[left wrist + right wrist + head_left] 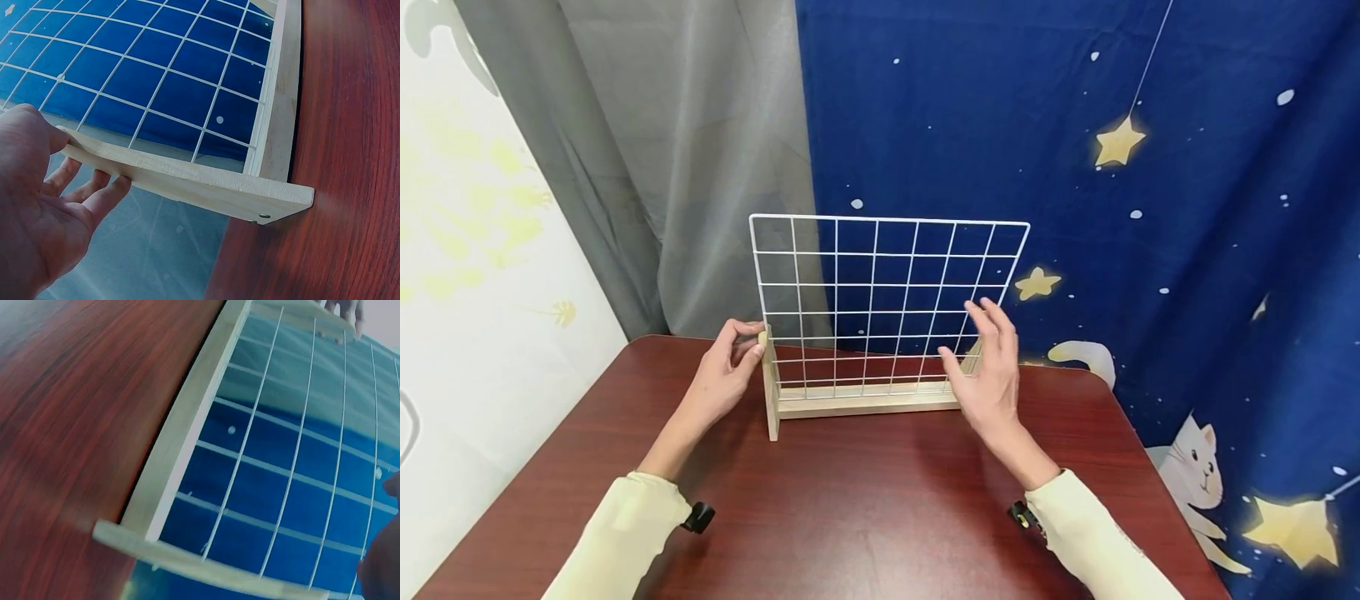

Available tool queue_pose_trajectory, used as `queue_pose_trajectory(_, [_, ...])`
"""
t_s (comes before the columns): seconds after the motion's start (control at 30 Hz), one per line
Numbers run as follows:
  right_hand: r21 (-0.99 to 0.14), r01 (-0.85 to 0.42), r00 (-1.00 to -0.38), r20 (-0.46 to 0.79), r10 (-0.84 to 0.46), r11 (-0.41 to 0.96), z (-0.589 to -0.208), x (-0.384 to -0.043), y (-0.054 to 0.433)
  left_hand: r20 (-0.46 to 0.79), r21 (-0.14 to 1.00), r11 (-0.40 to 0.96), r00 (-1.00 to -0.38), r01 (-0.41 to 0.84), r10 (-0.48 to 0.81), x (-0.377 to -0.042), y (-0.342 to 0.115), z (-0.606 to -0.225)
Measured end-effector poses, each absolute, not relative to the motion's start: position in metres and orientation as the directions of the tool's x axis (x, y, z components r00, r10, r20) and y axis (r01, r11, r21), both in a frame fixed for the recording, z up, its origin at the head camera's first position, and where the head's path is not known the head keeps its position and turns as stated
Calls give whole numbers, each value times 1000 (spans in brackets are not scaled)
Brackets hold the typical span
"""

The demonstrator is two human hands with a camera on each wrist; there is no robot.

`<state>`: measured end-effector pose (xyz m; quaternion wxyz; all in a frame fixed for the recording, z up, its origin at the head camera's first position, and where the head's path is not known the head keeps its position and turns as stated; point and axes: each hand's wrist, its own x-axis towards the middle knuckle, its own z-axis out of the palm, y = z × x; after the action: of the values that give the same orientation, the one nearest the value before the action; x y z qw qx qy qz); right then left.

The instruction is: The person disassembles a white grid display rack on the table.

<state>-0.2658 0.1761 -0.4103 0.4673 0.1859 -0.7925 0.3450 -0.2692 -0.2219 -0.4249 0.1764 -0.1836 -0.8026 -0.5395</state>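
I have the left hand (722, 375) closed in a pinch at the upper end of the left side piece (772, 392), wood between thumb and fingers. The right hand (992, 375) is spread, fingers extended, gripping nothing; it is near the right side piece (200, 565), and I cannot confirm contact with the wire grid (873, 285). The grid stands upright between both side pieces, along the wooden base bar (868, 406); this assembly rests on the table (865, 500), before a blue curtain (925, 108). I judge the step in hand to be steadying or positioning the assembly. Any shift would call for a matching right-hand grip first.
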Motion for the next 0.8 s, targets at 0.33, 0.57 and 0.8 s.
queue_pose_trajectory(0.33, [-185,-723,-359,924,-134,665,-403,-270,122,468,794,395,-879,463,90,-269,-222,-426])
queue_pose_trajectory(0.57, [-108,-639,-357,919,-169,761,-399,-273,91,480,791,385,-873,476,93,-270,-224,-426])
queue_pose_trajectory(0.8, [-102,-578,-389,906,-164,810,-400,-281,73,481,800,361,-872,480,93,-269,-221,-427])
